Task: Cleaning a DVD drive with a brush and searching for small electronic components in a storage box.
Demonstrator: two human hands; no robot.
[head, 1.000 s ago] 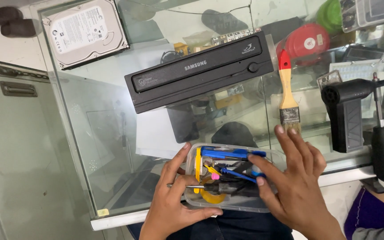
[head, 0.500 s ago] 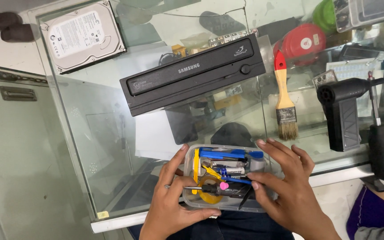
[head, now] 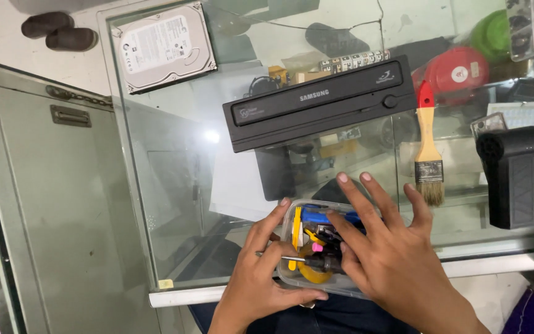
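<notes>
A clear plastic box (head: 292, 279) full of small tools, among them blue, yellow and pink handles, sits at the near edge of a glass counter (head: 174, 185). My left hand (head: 258, 275) grips the box's left side and bottom edge. My right hand (head: 390, 260) lies spread over the box's right half, fingers reaching in among the tools; I cannot tell whether it holds one. Just beyond the box lies a black optical disc drive (head: 319, 108), tilted on the glass.
A bare hard disk (head: 163, 44) lies at the counter's far left. A paintbrush (head: 428, 145) with a wooden handle lies right of the drive. A black handheld blower (head: 514, 170) stands at the right edge. Red and green round items show beneath the glass.
My right hand has slid further over the box and its fingers now dig among the tools. The view has shifted so everything sits further right in the picture.
</notes>
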